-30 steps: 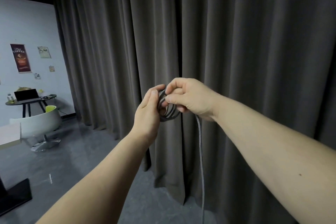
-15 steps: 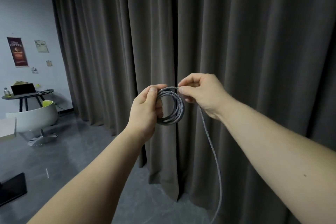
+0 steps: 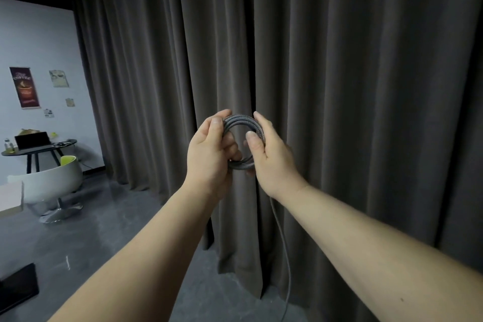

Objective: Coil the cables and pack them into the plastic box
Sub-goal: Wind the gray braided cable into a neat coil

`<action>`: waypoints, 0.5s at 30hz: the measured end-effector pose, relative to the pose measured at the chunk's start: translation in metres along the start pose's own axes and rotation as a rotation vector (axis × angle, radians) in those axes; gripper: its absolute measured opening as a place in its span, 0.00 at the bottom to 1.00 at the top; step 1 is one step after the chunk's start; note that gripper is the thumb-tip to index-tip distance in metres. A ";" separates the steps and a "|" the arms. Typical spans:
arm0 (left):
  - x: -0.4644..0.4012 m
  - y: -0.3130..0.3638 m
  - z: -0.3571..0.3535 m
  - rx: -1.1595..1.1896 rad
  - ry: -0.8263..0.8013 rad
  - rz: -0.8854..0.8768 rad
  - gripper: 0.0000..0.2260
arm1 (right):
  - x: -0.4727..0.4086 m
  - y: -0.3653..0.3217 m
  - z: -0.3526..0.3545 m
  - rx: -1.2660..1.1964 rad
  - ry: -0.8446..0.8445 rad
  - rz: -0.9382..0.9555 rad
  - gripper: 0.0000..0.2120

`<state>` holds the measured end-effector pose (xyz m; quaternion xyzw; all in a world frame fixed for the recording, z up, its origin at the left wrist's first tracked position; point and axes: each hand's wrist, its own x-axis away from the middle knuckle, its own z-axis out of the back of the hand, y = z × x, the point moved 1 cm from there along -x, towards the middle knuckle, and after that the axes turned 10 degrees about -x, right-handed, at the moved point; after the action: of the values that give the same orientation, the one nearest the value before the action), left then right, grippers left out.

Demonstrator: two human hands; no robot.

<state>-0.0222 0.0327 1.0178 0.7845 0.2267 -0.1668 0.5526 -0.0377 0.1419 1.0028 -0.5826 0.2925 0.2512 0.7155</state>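
Note:
A grey braided cable [image 3: 241,122] is wound into a small coil of several loops, held up in front of me at chest height. My left hand [image 3: 210,150] grips the coil's left side, thumb over the loops. My right hand [image 3: 269,154] holds the coil's right side, thumb inside the ring and fingers behind it. The cable's loose tail [image 3: 283,248] hangs from under my right wrist down toward the floor. No plastic box is in view.
A dark grey curtain [image 3: 339,86] fills the view right behind the hands. At the far left stand a white swivel chair [image 3: 52,183] and a round dark table [image 3: 39,149] with a laptop. A dark flat object [image 3: 15,287] lies on the grey floor at lower left.
My right hand has brought another turn of cable round and now holds the coil's right side instead of pinching the strand at its top. The hanging tail is shorter.

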 end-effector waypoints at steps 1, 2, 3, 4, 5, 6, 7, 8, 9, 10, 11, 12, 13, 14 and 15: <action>-0.003 0.001 0.003 0.014 -0.018 0.011 0.11 | -0.003 -0.001 -0.006 -0.014 0.017 0.013 0.18; -0.005 0.002 0.008 0.011 -0.037 0.007 0.11 | -0.006 -0.002 -0.011 -0.014 0.035 0.040 0.15; -0.008 0.002 0.012 0.001 -0.059 -0.003 0.12 | -0.009 -0.001 -0.015 -0.006 0.059 0.065 0.13; -0.009 0.003 0.017 -0.008 -0.090 -0.013 0.12 | -0.012 0.000 -0.018 0.002 0.082 0.078 0.11; -0.010 0.003 0.023 -0.006 -0.129 -0.016 0.12 | -0.015 0.002 -0.020 0.008 0.101 0.086 0.10; -0.009 0.004 0.029 0.010 -0.173 -0.010 0.12 | -0.016 0.003 -0.022 0.018 0.107 0.090 0.10; -0.009 0.005 0.035 0.036 -0.221 0.007 0.12 | -0.016 0.004 -0.024 0.032 0.103 0.093 0.09; -0.007 0.005 0.039 0.066 -0.269 0.030 0.12 | -0.016 0.005 -0.025 0.050 0.090 0.087 0.09; -0.005 0.005 0.042 0.092 -0.305 0.055 0.13 | -0.015 0.006 -0.026 0.061 0.074 0.074 0.09; -0.003 0.005 0.043 0.109 -0.319 0.071 0.13 | -0.014 0.007 -0.027 0.067 0.059 0.055 0.09; -0.003 0.004 0.043 0.109 -0.306 0.073 0.13 | -0.013 0.007 -0.027 0.070 0.045 0.037 0.09; -0.004 0.003 0.043 0.088 -0.271 0.061 0.13 | -0.013 0.006 -0.028 0.083 0.033 0.028 0.09; -0.007 0.001 0.043 0.052 -0.225 0.037 0.12 | -0.013 0.003 -0.029 0.091 0.017 0.031 0.09; -0.011 0.001 0.043 0.013 -0.180 0.008 0.12 | -0.013 0.001 -0.030 0.069 -0.009 0.031 0.10; -0.016 0.001 0.044 -0.023 -0.137 -0.021 0.12 | -0.014 0.002 -0.030 0.007 -0.054 0.002 0.10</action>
<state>-0.0358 -0.0118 1.0117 0.7625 0.1983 -0.2232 0.5740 -0.0526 0.1124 1.0063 -0.5729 0.2745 0.2665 0.7249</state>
